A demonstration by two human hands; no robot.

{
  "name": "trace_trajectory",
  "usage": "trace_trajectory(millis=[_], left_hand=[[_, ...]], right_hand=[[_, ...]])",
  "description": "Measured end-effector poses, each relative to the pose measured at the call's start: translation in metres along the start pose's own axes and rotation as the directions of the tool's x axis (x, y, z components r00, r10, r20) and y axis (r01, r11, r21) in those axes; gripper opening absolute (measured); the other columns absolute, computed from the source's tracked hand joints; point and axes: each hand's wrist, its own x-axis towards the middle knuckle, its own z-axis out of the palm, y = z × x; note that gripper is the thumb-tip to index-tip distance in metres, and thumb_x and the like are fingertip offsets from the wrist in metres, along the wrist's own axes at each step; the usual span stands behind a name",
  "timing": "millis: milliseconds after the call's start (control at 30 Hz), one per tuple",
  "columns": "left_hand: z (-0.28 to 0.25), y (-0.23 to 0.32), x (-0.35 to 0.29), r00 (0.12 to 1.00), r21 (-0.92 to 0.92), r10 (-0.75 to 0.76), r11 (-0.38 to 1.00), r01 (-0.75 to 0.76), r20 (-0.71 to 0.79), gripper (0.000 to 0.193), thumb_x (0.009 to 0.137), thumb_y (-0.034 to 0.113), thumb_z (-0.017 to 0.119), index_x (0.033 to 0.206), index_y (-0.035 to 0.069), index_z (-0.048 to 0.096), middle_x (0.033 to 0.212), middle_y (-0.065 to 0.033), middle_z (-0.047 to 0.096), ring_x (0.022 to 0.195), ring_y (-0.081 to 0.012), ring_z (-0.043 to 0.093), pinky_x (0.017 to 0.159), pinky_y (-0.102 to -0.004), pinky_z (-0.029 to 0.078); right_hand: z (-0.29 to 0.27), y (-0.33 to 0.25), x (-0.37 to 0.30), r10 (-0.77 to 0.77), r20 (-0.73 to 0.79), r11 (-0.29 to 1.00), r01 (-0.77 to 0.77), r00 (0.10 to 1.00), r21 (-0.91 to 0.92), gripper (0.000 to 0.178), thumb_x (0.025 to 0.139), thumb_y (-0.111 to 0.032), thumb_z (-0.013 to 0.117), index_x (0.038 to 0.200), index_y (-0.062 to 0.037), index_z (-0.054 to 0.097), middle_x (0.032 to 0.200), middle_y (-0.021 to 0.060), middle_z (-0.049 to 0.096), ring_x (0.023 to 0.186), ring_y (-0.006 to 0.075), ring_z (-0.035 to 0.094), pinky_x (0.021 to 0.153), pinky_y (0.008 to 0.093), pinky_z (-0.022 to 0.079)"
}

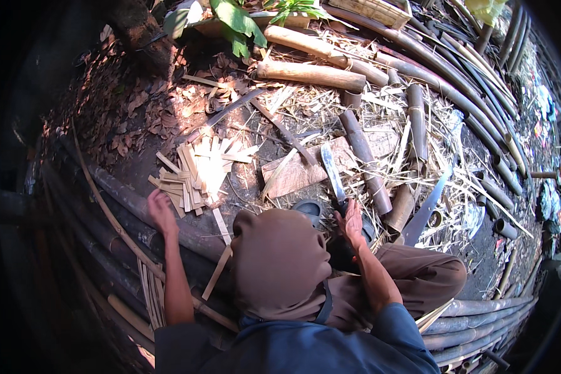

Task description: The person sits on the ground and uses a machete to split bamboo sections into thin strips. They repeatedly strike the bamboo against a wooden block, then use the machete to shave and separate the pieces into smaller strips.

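Note:
My left hand point(161, 210) is held out at the left edge of a pile of pale, flat bamboo strips point(190, 171), its fingers loosely apart with nothing visible in them. The strips lie crisscrossed on the ground, part of them in bright sun. In front of my bent right leg, my right hand point(352, 224) is closed round the dark handle of a knife point(332, 172). Its long blade points away from me, tilted a little left, beside a wooden board point(302, 171). My raised knee point(280, 255) in brown trousers stands between both arms.
Bamboo poles point(455, 93) curve along the right, with more at lower left and lower right. Short bamboo sections point(364, 153) lie past the knife. A broad saw-like blade point(429, 209) slants near my right knee. Dry leaves point(149, 118) and shavings litter the ground.

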Motion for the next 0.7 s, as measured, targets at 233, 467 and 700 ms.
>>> trace_trajectory(millis=[233,467,700], left_hand=[[0.245,0.041,-0.051,0.656,0.196,-0.105,0.978,-0.068,0.748,0.035,0.092,0.019,0.061,0.119,-0.002,0.054,0.098,-0.0148,0.067,0.091,-0.0213,0.063,0.078,-0.0354,0.051],[0.423,-0.011,-0.029,0.571,0.081,-0.669,0.680,0.729,0.475,0.040,0.086,0.019,0.072,0.118,0.002,0.054,0.108,-0.0173,0.061,0.086,-0.0236,0.060,0.068,-0.0413,0.050],[0.413,0.055,-0.077,0.682,-0.514,-0.178,0.532,0.673,0.709,0.023,0.092,0.006,0.064,0.113,0.004,0.054,0.105,-0.0099,0.063,0.086,-0.0217,0.063,0.069,-0.0366,0.054]], right_hand=[[-0.016,-0.017,0.002,0.128,0.038,0.975,-0.133,0.991,0.177,0.073,0.079,-0.022,0.072,0.139,0.0017,0.038,0.105,0.0253,0.053,0.098,0.0426,0.054,0.087,0.0485,0.045],[-0.075,-0.074,-0.007,0.308,0.183,0.876,-0.353,0.934,0.330,0.042,0.081,-0.024,0.067,0.114,-0.0052,0.050,0.082,0.0256,0.066,0.079,0.0476,0.064,0.071,0.0537,0.049],[-0.094,-0.083,-0.018,0.568,0.153,0.739,-0.583,0.809,0.338,0.047,0.085,-0.022,0.063,0.127,-0.0055,0.050,0.096,0.0265,0.067,0.089,0.0454,0.065,0.075,0.0510,0.050]])
